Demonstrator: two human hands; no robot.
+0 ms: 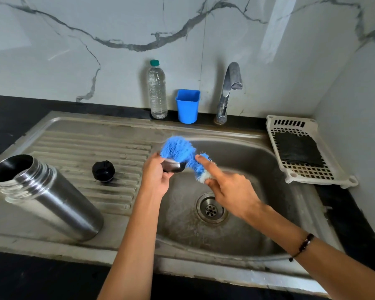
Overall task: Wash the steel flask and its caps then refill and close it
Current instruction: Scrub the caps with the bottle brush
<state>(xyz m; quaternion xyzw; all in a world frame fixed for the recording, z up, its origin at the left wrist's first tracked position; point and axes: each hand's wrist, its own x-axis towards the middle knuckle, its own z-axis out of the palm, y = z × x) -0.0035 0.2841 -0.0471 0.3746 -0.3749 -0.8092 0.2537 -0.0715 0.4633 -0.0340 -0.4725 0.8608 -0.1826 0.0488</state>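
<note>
The steel outer cap (174, 166) is gripped in the curled fingers (155, 163) of the left hand (155, 176) over the sink basin (243, 230), presumably so runoff drains there. A blue bottle brush (180, 150) is pinched by the right hand (230, 189), forefinger laid straight along it, bristles pressed against the cap. The steel flask (50, 198) stands open on the drainboard, the black stopper (103, 171) nearby, both apparently awaiting washing. No writing can be read on anything.

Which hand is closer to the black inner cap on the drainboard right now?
Left. The left hand, gripping the steel cap, is just right of the black inner cap; the right hand, holding the blue brush, is farther right over the basin.
</note>
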